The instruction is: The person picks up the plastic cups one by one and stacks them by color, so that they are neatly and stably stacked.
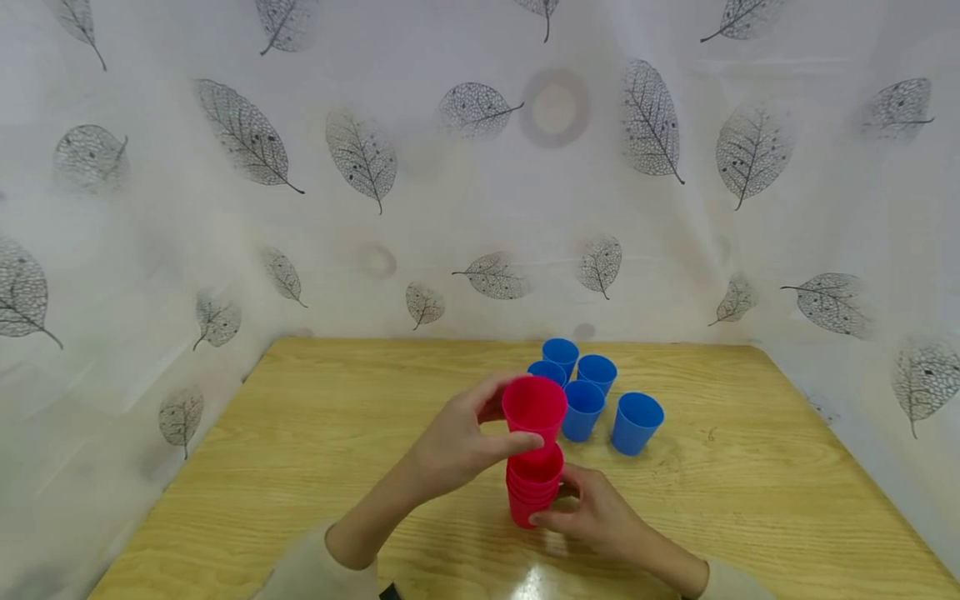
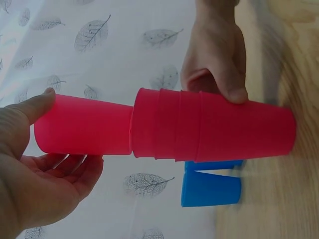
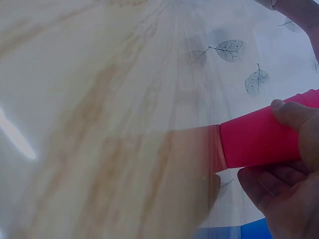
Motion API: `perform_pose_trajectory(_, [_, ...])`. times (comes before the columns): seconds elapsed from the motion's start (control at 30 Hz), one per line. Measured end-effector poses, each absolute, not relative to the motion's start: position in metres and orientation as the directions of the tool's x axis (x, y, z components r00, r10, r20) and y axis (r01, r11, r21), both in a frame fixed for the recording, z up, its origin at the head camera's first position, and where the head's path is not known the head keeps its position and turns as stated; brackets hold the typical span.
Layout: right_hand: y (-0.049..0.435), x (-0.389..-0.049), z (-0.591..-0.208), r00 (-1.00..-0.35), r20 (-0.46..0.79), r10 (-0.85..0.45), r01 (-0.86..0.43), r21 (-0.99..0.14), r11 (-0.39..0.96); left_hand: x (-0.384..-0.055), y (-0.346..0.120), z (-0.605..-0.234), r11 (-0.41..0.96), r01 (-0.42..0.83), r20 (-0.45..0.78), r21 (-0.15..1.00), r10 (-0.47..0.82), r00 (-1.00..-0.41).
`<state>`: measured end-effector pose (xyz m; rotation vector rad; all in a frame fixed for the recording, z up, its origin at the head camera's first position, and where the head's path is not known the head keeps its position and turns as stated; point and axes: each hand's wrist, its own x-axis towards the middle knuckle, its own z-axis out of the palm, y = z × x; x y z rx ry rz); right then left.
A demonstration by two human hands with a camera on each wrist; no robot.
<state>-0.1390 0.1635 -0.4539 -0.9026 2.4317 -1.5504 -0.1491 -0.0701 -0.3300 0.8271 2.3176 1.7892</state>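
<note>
My left hand [image 1: 457, 437] grips a red plastic cup [image 1: 535, 408] near its rim, thumb on one side and fingers on the other. Directly below it stands a nested stack of several red cups [image 1: 534, 492], upright. In the left wrist view the held cup [image 2: 89, 124] meets the top rim of the stack [image 2: 219, 127], its base at or just inside the opening. My right hand [image 1: 600, 512] holds the stack low down, thumb in front and fingers behind. The right wrist view shows that hand [image 3: 294, 199] around the lowest red cup [image 3: 264, 134].
Several blue cups stand upright just behind the red stack, including one blue cup [image 1: 637, 423] apart on the right and another [image 1: 582, 410] close to the raised red cup. The wooden table [image 1: 300, 467] ends at a leaf-patterned white sheet [image 1: 480, 192].
</note>
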Motion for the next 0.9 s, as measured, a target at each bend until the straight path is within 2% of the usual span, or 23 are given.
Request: perform_pose_trajectory(0.9, [0.164, -0.141, -0.458, -0.826, 0.187, -0.531, -0.395, -0.864, 0.311, -0.141, -0.066, -0.364, 0.269, 0.285, 0.14, 0.92, 0.452, -0.881])
